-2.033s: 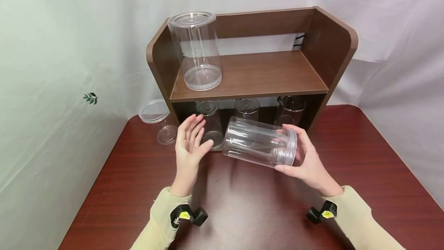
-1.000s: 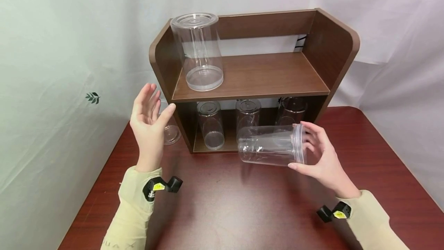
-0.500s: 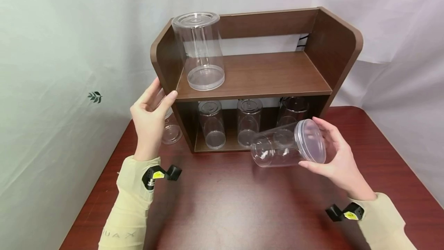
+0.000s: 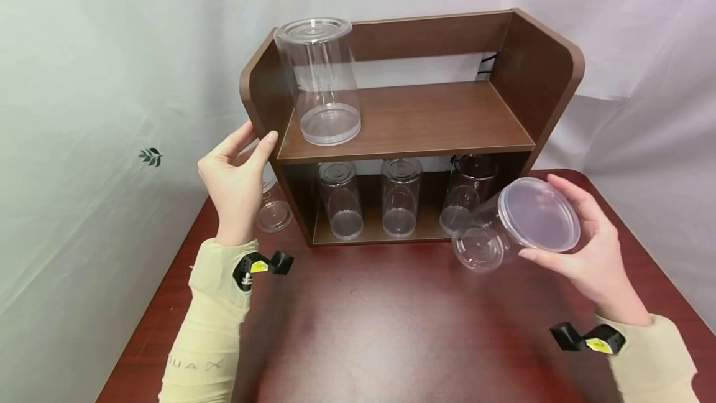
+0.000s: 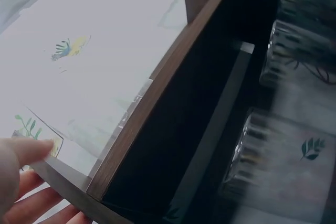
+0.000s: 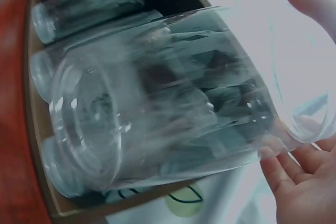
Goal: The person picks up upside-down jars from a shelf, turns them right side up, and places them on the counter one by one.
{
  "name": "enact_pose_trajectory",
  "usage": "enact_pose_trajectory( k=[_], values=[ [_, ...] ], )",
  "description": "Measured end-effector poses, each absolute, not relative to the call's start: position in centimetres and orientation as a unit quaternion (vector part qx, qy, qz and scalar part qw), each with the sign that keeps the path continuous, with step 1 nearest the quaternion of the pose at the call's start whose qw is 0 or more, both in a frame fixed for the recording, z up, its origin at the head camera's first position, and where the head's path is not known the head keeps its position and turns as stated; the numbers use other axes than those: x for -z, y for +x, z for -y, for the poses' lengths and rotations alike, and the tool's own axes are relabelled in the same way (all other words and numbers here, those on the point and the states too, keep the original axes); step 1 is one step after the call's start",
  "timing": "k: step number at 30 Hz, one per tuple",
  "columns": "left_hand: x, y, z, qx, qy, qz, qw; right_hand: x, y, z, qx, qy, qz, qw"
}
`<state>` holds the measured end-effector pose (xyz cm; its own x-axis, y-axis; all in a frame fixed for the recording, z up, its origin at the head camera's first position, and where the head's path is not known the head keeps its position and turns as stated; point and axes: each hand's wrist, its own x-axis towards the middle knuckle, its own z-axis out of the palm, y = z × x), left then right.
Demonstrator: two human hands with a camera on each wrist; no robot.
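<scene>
Held jar: We see a clear plastic jar (image 4: 506, 224) with straight, see-through walls and a flat, frosted-looking lid (image 4: 539, 214) closing one end. It lies tilted on its side in the air, lid end towards the viewer and up, its base pointing down at the shelf unit's lower right corner.

Jar close up: In the right wrist view the jar (image 6: 168, 98) fills most of the frame; we see its round base ring and faint ridges along the wall, somewhat blurred.

Right hand: Our right hand (image 4: 593, 254) holds the jar at the lid end, fingers (image 4: 570, 194) curled over the top of the rim and thumb underneath.

Left hand: Our left hand (image 4: 235, 176) rests against the outer left side panel of the shelf unit, thumb at its front edge, fingers relaxed and nearly straight, gripping nothing. In the left wrist view only its fingertips (image 5: 23, 182) show, at the wooden edge.

Shelf unit: A dark brown wooden shelf unit (image 4: 425, 120) stands at the back of the reddish bench (image 4: 391, 328).

Upper shelf: One tall clear jar (image 4: 321, 79) stands on its left end.

Lower shelf: Three clear jars (image 4: 399, 194) stand in a row.

Beside the unit: Another clear jar (image 4: 274, 210) sits on the bench just left of it, partly hidden by the left hand.
</scene>
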<state>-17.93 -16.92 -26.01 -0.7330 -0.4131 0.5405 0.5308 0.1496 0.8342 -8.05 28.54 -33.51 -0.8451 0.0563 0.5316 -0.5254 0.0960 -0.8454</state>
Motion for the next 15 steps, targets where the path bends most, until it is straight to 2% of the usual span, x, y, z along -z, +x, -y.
enact_pose_trajectory(
  k=[7,15],
  values=[
    [26.1,-18.1,16.9,0.618,-0.048,0.687,0.380,32.1,-7.6,-30.4,-0.685,0.156,0.676,0.224],
    [26.2,-18.1,17.0,0.614,-0.050,0.686,0.387,30.7,-7.5,-32.8,-0.694,0.124,0.657,0.266]
  ],
)
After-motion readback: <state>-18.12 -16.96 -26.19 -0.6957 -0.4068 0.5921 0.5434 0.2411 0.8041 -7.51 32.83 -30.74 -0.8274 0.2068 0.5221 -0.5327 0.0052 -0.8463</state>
